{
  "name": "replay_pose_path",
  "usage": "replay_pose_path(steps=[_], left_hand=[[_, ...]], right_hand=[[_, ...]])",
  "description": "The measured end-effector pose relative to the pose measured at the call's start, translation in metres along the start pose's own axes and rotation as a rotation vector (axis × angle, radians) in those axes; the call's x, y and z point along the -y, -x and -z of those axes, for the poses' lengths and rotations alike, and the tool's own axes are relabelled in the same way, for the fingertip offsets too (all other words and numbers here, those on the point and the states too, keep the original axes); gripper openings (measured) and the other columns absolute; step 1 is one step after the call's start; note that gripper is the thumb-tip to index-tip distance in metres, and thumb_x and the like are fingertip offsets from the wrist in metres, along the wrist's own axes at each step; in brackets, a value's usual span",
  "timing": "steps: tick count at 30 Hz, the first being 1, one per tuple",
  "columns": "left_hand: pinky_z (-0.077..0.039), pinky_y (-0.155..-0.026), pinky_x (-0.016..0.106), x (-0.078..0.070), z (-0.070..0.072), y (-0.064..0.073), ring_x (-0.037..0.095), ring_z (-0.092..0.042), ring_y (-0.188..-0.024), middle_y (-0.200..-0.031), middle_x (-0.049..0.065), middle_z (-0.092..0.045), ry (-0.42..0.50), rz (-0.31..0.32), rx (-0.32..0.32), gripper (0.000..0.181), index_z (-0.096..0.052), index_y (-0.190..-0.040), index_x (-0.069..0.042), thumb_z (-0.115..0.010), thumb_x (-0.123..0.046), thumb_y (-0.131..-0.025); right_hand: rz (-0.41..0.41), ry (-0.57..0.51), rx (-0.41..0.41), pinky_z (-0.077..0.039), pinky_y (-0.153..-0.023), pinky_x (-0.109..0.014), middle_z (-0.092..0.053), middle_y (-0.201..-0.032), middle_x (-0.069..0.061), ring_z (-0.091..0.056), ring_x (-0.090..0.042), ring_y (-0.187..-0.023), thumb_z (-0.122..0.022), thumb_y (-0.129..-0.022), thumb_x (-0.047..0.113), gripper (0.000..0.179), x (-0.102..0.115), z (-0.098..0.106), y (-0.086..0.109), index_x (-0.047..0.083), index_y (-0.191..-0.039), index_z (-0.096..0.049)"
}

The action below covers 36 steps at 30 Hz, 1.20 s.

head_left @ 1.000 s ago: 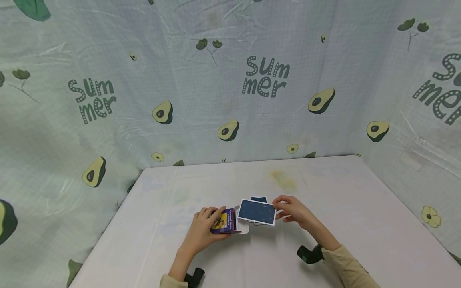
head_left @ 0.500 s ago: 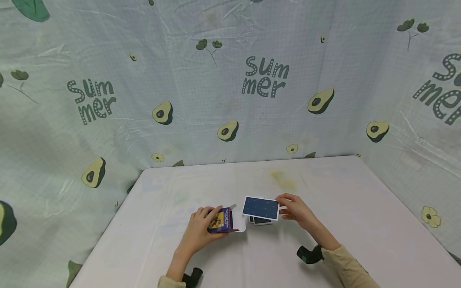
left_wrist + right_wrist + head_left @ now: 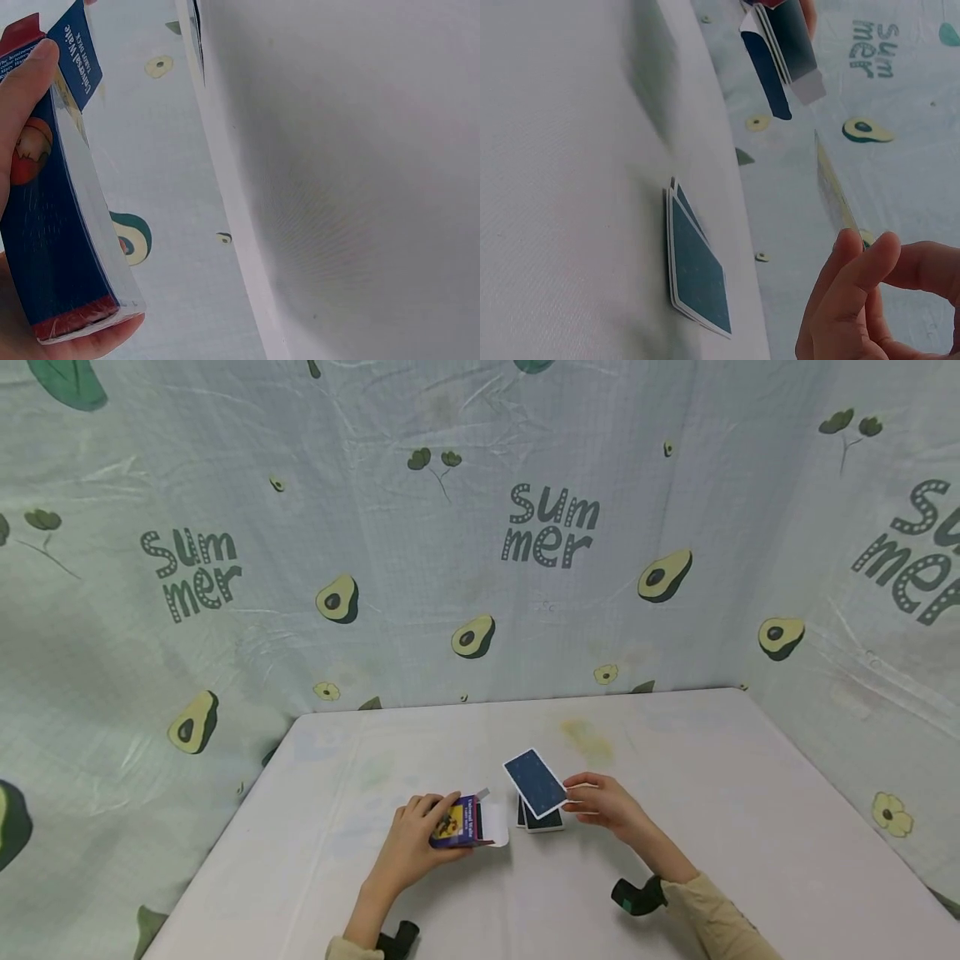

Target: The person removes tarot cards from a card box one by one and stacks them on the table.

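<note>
My left hand [image 3: 414, 843] grips a purple-blue tarot deck box [image 3: 457, 823], with its open end and white flap facing right. In the left wrist view the thumb presses the printed front of the box [image 3: 64, 225], and fingers support its lower end. My right hand [image 3: 611, 808] pinches a dark blue tarot card [image 3: 536, 782] by its corner between thumb and fingers. Seen edge-on in the right wrist view, the card [image 3: 832, 184] is held above the table. Below it, a small loose pile of blue-backed cards [image 3: 699, 270] lies on the tabletop. More cards show inside the box [image 3: 780, 45].
A white cloth-covered table [image 3: 360, 760] spreads around both hands. Behind and beside it hangs a pale curtain [image 3: 405, 527] printed with avocados and "summer". Black wrist camera mounts [image 3: 637, 896] stick out from the wrists close to the table.
The right hand has drawn the card away from the box, and the card has turned from lying sideways to slanting over the pile. The left hand with the box has shifted slightly left.
</note>
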<state>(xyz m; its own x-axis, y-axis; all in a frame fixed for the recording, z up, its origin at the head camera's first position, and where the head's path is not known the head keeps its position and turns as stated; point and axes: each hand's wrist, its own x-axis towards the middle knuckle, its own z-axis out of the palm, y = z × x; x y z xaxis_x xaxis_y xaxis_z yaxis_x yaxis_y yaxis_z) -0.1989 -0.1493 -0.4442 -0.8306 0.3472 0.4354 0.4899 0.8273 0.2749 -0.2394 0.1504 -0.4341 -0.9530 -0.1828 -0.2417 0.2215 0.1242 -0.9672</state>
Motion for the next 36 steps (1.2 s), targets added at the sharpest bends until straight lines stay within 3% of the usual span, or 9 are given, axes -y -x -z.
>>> replay_pose_path(steps=[7,12,21,29,36], left_hand=[[-0.038,-0.079,0.039,0.001,-0.002,0.001,0.018,-0.049,-0.096,-0.106,0.002,-0.056,0.002,-0.004,0.001,0.074,-0.051,-0.125,-0.019,-0.078,-0.043,-0.06],[-0.038,-0.08,0.039,0.001,-0.004,-0.001,0.018,-0.049,-0.096,-0.106,0.002,-0.056,0.022,-0.004,0.011,0.074,-0.051,-0.125,-0.019,-0.077,-0.043,-0.061],[-0.039,-0.079,0.038,0.0,0.001,0.001,0.017,-0.049,-0.095,-0.106,0.001,-0.056,-0.002,-0.017,0.003,0.075,-0.05,-0.126,-0.021,-0.078,-0.044,-0.06],[-0.039,-0.08,0.039,0.002,0.001,0.0,0.016,-0.048,-0.095,-0.107,0.0,-0.055,0.008,-0.001,0.025,0.075,-0.049,-0.126,-0.022,-0.077,-0.045,-0.061],[-0.037,-0.076,0.038,-0.001,-0.001,0.0,0.015,-0.047,-0.092,-0.104,0.001,-0.055,0.011,-0.073,-0.004,0.074,-0.049,-0.126,-0.02,-0.07,-0.055,-0.064]], right_hand=[[0.007,-0.05,0.04,-0.047,-0.061,-0.019,-0.063,-0.075,0.005,-0.063,-0.01,-0.077,-0.058,-0.084,0.011,0.037,-0.004,-0.001,-0.001,-0.007,-0.114,-0.046],[0.007,-0.042,0.03,-0.047,-0.064,-0.019,-0.063,-0.076,0.004,-0.061,-0.006,-0.074,-0.06,-0.083,0.01,0.039,-0.011,-0.003,-0.003,-0.008,-0.114,-0.045],[0.024,-0.015,0.084,-0.049,-0.061,-0.017,-0.064,-0.075,0.001,-0.062,-0.005,-0.069,-0.06,-0.081,0.004,0.042,-0.021,-0.008,-0.008,-0.013,-0.115,-0.041],[0.016,0.102,0.042,-0.048,-0.058,-0.02,-0.066,-0.077,-0.005,-0.062,-0.009,-0.066,-0.061,-0.079,0.003,0.04,-0.022,-0.013,-0.012,-0.011,-0.112,-0.044],[0.004,0.183,0.024,-0.048,-0.054,-0.02,-0.066,-0.071,-0.008,-0.061,-0.011,-0.061,-0.063,-0.074,-0.001,0.034,-0.024,-0.013,-0.018,-0.01,-0.104,-0.048]])
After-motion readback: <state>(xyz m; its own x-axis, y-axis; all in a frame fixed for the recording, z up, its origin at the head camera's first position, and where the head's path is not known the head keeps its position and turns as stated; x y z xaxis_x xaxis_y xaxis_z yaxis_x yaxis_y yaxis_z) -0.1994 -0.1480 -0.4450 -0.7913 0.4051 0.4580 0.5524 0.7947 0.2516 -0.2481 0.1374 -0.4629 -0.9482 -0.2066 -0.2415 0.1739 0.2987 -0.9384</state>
